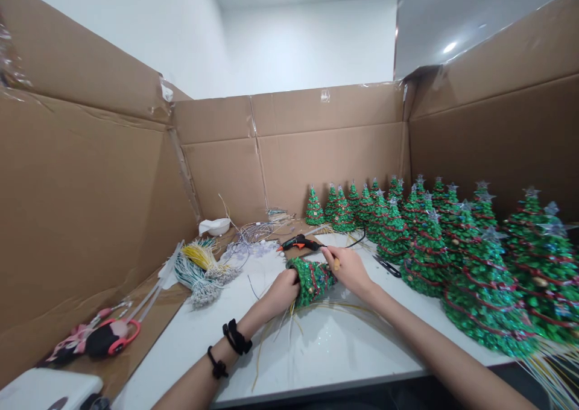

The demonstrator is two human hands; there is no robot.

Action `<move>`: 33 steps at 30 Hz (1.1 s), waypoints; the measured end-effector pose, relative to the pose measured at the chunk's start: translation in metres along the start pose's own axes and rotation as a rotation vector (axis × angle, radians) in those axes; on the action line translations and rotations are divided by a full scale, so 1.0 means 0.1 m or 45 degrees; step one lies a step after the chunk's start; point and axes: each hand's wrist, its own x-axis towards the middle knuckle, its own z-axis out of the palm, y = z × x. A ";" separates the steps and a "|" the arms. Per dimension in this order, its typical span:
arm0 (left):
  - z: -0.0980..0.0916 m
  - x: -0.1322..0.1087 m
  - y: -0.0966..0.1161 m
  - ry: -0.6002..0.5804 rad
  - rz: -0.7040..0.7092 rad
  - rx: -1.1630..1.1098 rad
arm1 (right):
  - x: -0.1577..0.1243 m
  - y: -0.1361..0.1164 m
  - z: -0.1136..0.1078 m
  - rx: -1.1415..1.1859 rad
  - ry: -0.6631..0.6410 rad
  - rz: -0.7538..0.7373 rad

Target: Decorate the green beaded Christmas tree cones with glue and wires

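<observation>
The green tinsel cone tree (314, 280) lies on its side above the white table (316, 356). The left hand (283, 290) is wrapped around its base, and the right hand (351, 271) pinches a small tan piece (336, 264) against it. Bracing the base firmly should make placement precise.

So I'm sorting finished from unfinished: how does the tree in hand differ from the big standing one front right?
The held tree lies on its side, gripped by the left hand; the standing tree is upright on the table. The standing tree shows a silver star on top; the held tree's tip is hidden by the right hand. Both are green with red garland.
</observation>
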 end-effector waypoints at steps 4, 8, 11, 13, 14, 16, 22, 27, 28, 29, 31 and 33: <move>0.00 -0.01 -0.01 -0.008 0.015 0.025 | -0.01 -0.01 0.01 0.007 0.040 -0.079; 0.00 -0.02 0.00 0.015 0.029 0.037 | 0.00 0.02 0.04 -0.081 0.126 -0.188; 0.02 -0.03 0.00 0.020 0.017 0.058 | 0.01 0.03 0.05 -0.085 0.157 -0.238; 0.02 -0.03 -0.01 0.015 0.007 0.077 | 0.01 0.03 0.04 -0.037 0.144 -0.270; 0.03 -0.03 -0.01 0.014 0.000 0.087 | 0.01 0.02 0.03 -0.006 0.128 -0.291; 0.03 -0.03 -0.02 0.025 -0.021 0.105 | 0.00 -0.01 0.00 0.054 0.084 -0.346; 0.05 -0.02 -0.04 0.063 -0.058 0.071 | -0.01 -0.05 -0.03 0.010 0.043 -0.378; 0.06 -0.02 -0.05 0.078 -0.091 0.034 | -0.01 -0.03 -0.01 -0.092 0.022 -0.319; 0.06 -0.02 -0.04 0.077 -0.093 0.033 | -0.01 -0.03 -0.01 -0.101 0.011 -0.320; 0.06 -0.02 -0.03 0.073 -0.090 0.030 | -0.01 -0.04 -0.01 -0.108 -0.005 -0.328; 0.06 -0.02 -0.01 0.068 -0.075 0.023 | -0.02 -0.06 -0.02 -0.118 -0.041 -0.350; 0.07 -0.02 0.00 0.080 -0.078 0.020 | -0.03 -0.08 -0.03 -0.125 -0.069 -0.358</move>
